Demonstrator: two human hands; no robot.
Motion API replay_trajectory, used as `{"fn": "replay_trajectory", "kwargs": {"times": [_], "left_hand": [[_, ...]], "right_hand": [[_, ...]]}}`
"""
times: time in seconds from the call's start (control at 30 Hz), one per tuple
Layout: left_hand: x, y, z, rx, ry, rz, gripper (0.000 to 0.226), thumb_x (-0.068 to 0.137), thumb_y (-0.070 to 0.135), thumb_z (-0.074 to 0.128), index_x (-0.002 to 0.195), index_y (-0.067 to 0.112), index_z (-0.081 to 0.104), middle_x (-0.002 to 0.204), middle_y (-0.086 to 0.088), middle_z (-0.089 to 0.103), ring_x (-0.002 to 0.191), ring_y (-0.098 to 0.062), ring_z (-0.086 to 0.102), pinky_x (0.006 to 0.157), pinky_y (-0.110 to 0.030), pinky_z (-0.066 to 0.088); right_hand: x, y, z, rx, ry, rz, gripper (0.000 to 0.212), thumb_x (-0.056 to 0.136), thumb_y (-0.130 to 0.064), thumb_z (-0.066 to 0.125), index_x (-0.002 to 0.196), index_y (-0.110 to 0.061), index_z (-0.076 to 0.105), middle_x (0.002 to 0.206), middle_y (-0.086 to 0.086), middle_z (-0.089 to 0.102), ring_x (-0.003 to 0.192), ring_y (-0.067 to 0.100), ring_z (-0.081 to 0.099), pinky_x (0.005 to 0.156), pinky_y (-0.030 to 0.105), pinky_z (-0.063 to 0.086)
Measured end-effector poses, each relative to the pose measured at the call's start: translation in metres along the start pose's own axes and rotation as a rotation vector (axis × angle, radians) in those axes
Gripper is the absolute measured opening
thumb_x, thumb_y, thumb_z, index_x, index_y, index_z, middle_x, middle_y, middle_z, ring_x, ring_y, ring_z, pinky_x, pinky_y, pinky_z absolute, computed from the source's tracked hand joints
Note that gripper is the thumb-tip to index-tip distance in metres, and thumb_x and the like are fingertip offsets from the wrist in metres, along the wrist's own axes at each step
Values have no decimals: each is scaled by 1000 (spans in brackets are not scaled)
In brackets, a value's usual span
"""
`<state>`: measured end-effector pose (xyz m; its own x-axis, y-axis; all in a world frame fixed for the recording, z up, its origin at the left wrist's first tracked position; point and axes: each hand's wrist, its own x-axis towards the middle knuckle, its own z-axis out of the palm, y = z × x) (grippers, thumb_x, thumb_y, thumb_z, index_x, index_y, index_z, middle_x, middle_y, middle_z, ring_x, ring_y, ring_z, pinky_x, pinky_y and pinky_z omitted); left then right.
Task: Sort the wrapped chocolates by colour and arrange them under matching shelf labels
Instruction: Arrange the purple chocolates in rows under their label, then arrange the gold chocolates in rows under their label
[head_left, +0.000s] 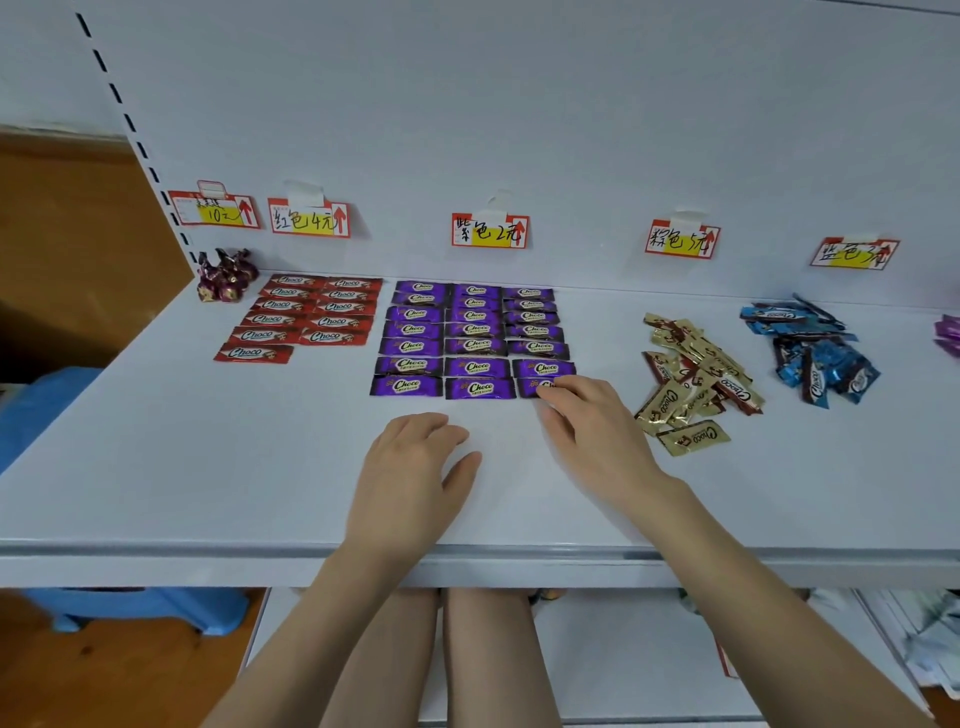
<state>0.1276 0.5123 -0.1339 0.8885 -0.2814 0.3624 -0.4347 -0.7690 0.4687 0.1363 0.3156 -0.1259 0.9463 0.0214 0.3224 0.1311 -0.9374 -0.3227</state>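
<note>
Looking down from the head camera, we see our right hand (587, 415) with fingertips pressing the last purple chocolate (532, 387) flat at the grid's near right corner; our left hand (415, 462) rests loosely curled, empty. We judge these wrappers light, slippery and crinkly, best pinched by their crimped ends.
</note>
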Motion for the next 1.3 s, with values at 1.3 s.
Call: {"fn": "replay_trajectory", "kwargs": {"times": [1.3], "left_hand": [[18,113,30,-83,-218,370,33,96,28,48,121,9,59,113,-13,60,104,-29,54,84,-38,45]], "right_hand": [[-103,94,-124,-98,170,445,20,92,-10,49,100,-1,65,106,16,64,102,30,54,87,34,40]]}}
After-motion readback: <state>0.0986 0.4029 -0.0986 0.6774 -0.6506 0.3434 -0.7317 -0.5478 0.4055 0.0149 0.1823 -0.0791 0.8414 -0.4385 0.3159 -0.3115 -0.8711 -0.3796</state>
